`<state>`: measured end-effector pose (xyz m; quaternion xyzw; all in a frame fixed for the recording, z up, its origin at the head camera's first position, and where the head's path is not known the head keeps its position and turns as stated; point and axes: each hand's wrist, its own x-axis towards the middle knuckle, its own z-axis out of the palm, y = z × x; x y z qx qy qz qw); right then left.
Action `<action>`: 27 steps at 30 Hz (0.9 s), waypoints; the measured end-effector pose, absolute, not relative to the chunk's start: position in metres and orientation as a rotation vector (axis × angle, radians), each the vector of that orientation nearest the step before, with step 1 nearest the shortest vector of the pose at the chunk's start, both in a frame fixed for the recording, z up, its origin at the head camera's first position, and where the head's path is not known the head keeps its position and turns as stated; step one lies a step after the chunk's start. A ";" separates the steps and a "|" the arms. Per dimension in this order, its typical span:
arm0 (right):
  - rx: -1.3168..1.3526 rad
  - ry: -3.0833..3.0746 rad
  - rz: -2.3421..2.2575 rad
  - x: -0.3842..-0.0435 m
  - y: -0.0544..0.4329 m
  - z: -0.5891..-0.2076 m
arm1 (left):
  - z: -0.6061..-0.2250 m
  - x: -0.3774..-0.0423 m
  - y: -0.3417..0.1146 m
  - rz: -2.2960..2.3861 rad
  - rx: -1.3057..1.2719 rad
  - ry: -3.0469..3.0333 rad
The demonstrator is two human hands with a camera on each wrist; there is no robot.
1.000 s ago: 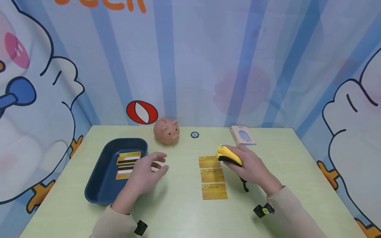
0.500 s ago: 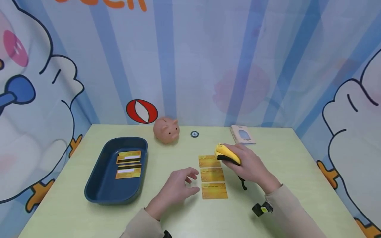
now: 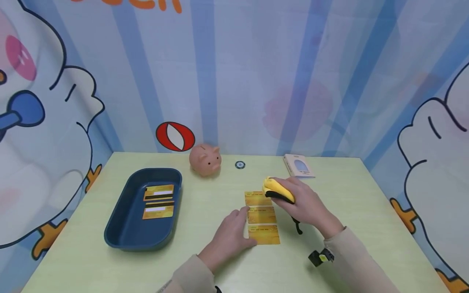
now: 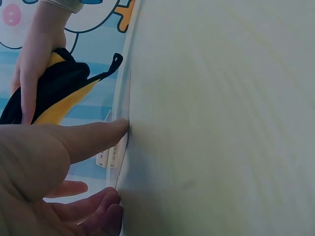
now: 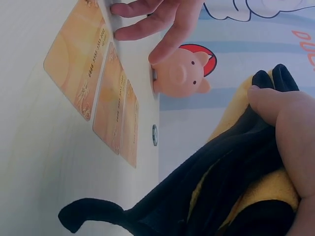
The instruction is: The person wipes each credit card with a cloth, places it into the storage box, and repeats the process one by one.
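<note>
Three gold cards lie in a column on the table: a near card point(image 3: 264, 235), a middle card point(image 3: 261, 215) and a far card point(image 3: 254, 198). My left hand point(image 3: 230, 237) is at their left side, its thumb by the near card's lower corner and its fingertips beside the middle card. Whether it touches them is hard to tell. My right hand point(image 3: 305, 202) grips a soft yellow-and-black plush item point(image 3: 277, 190) above the far card's right end. From it dangles a black strap point(image 5: 93, 210); its exact kind is unclear.
A dark blue tray point(image 3: 121, 236) with two gold cards point(image 3: 158, 210) lying stripe side up stands at left. At the back are a pink piggy bank point(image 3: 205, 160), a small round disc point(image 3: 239, 165) and a pale box point(image 3: 298, 165). Printed curtains surround the table.
My left hand has moved right from the tray to the column of cards, coming down at their left edge. My right hand, still holding the plush item, has shifted slightly left.
</note>
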<state>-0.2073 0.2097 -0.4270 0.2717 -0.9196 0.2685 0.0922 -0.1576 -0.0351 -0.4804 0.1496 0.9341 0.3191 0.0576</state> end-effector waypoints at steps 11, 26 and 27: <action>0.816 -2.730 0.789 -0.208 0.211 -0.430 | -0.478 -0.156 -0.040 0.862 0.508 2.853; 0.802 -2.731 0.804 -0.206 0.209 -0.429 | -0.476 -0.158 -0.048 0.767 0.554 2.784; 0.799 -2.732 0.805 -0.206 0.209 -0.429 | -0.476 -0.159 -0.049 0.762 0.555 2.779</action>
